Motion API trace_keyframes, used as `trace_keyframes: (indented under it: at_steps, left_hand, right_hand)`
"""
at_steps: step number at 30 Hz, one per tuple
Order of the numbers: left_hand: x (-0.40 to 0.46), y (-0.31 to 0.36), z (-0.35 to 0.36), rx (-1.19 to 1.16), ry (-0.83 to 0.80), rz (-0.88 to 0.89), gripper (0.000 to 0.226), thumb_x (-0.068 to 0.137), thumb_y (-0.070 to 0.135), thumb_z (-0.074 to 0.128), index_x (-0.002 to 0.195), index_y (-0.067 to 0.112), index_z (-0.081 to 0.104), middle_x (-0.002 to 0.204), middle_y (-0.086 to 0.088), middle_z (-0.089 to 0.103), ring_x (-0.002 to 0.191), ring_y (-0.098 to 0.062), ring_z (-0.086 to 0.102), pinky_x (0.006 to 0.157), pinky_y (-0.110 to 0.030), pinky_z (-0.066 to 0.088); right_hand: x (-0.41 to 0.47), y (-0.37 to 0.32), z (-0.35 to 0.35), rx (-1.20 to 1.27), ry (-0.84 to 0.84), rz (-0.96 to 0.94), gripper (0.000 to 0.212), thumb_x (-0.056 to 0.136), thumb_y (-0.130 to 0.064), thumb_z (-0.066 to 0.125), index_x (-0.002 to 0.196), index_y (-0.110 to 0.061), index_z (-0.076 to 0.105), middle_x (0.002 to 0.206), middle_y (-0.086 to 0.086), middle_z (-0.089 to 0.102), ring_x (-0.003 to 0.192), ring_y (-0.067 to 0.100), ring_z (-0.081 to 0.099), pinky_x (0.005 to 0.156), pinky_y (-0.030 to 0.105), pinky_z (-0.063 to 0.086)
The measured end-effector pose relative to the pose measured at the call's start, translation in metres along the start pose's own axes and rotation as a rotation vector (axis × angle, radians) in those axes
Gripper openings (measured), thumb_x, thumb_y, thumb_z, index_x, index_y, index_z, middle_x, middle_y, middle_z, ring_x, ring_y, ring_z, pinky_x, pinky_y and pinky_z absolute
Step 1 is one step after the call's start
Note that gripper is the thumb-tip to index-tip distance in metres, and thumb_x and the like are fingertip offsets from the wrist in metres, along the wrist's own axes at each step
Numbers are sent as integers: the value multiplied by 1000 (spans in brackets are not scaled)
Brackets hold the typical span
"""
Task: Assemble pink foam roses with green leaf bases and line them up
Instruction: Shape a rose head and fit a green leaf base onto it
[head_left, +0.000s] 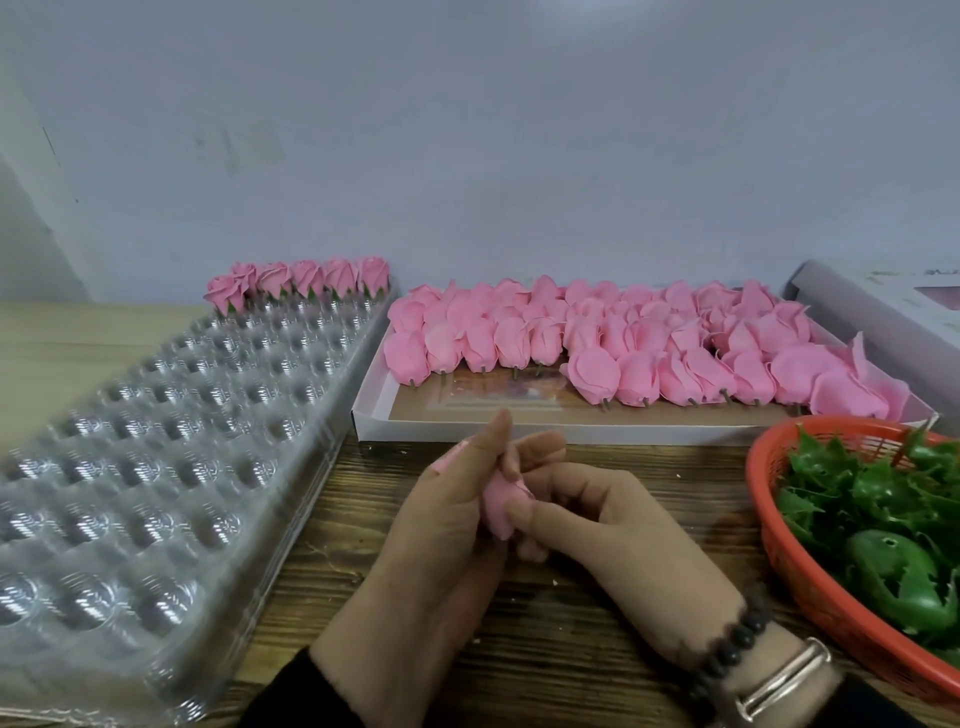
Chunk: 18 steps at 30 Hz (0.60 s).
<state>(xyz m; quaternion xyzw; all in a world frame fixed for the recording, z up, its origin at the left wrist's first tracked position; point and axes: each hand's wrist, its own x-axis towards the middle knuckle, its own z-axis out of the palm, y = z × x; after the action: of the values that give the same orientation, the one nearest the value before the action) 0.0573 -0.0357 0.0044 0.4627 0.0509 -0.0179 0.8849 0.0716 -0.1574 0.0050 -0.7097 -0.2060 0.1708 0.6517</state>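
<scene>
A pink foam rose (500, 506) sits between both hands at the table's centre. My left hand (447, 525) curls round it from the left, thumb up. My right hand (602, 525) pinches it from the right with thumb and fingers. Most of the rose is hidden by fingers. A white flat box (374, 410) behind the hands holds several loose pink rose heads (597, 343) with short stems. An orange basket (779, 540) at the right holds green leaf bases (872, 499). Several finished roses (301, 278) with green bases stand in the far row of a clear plastic tray (156, 441).
The clear tray with many empty cups fills the left of the wooden table (597, 623). A white box (883, 306) lies at the back right against the grey wall. Bare wood shows in front of the flat box, around the hands.
</scene>
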Motion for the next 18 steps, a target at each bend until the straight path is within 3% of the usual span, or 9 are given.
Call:
trace_keyframes:
  at_steps: [3, 4, 6, 7, 10, 11, 13, 15, 18]
  left_hand:
    - [0, 2, -3, 184, 100, 191, 31, 68, 33, 65, 46, 14, 53, 69, -15, 65, 62, -22, 61, 60, -32, 49]
    - [0, 3, -4, 307, 135, 277, 31, 70, 31, 65, 46, 13, 56, 59, -11, 62, 56, -17, 58, 56, -26, 49]
    - [1, 6, -9, 579, 181, 431, 28, 74, 21, 69, 50, 13, 56, 44, -1, 53, 42, -7, 48, 44, -16, 40]
    - [2, 8, -10, 696, 180, 480, 26, 73, 16, 73, 55, 13, 55, 44, -1, 52, 41, -6, 46, 42, -17, 38]
    - [3, 8, -12, 954, 115, 453, 34, 69, 13, 80, 88, 29, 56, 61, 3, 62, 52, -1, 54, 53, -16, 45]
    - [4, 6, -14, 1037, 92, 420, 49, 70, 14, 79, 104, 38, 52, 66, 7, 63, 57, 2, 57, 56, -11, 45]
    - [6, 2, -15, 1181, 20, 388, 84, 73, 19, 76, 132, 53, 26, 74, 17, 61, 69, 7, 59, 62, -2, 42]
    - [7, 0, -17, 1245, -39, 375, 102, 72, 20, 75, 133, 57, 2, 84, 22, 60, 77, 11, 58, 69, 0, 41]
    - [8, -1, -18, 1256, -83, 356, 108, 69, 23, 76, 124, 62, -8, 91, 15, 64, 82, 7, 60, 72, -5, 44]
  right_hand:
    - [1, 2, 0, -186, 181, -121, 17, 83, -26, 62, 76, -11, 68, 69, 4, 64, 65, 9, 53, 62, 23, 43]
    - [1, 2, 1, -221, 233, -162, 13, 83, -24, 62, 76, -14, 67, 69, 3, 64, 65, 6, 53, 62, 20, 43]
    - [1, 1, 1, -202, 274, -221, 4, 80, -19, 65, 84, -20, 65, 74, -5, 63, 70, 0, 55, 66, 11, 42]
    - [0, 2, 0, -193, 276, -241, 14, 79, -16, 68, 90, -23, 63, 82, -7, 64, 78, -1, 57, 72, 10, 43]
    - [-1, 1, -2, -223, 185, -292, 38, 77, -14, 73, 106, -33, 59, 104, -8, 62, 96, 2, 56, 84, 10, 41]
    - [-1, 1, -2, -248, 139, -305, 42, 77, -16, 73, 110, -35, 57, 108, -8, 61, 97, 2, 56, 83, 8, 40]
    - [-1, 2, -3, -280, 65, -315, 45, 73, -20, 69, 113, -36, 56, 109, -8, 61, 94, -1, 55, 82, 7, 39]
    - [0, 2, -4, -249, 13, -287, 42, 75, -15, 69, 110, -33, 59, 102, -7, 62, 86, -3, 55, 78, 10, 41]
    - [0, 3, -7, -192, -9, -241, 35, 77, -7, 70, 100, -32, 62, 92, -4, 64, 76, 2, 55, 69, 15, 44]
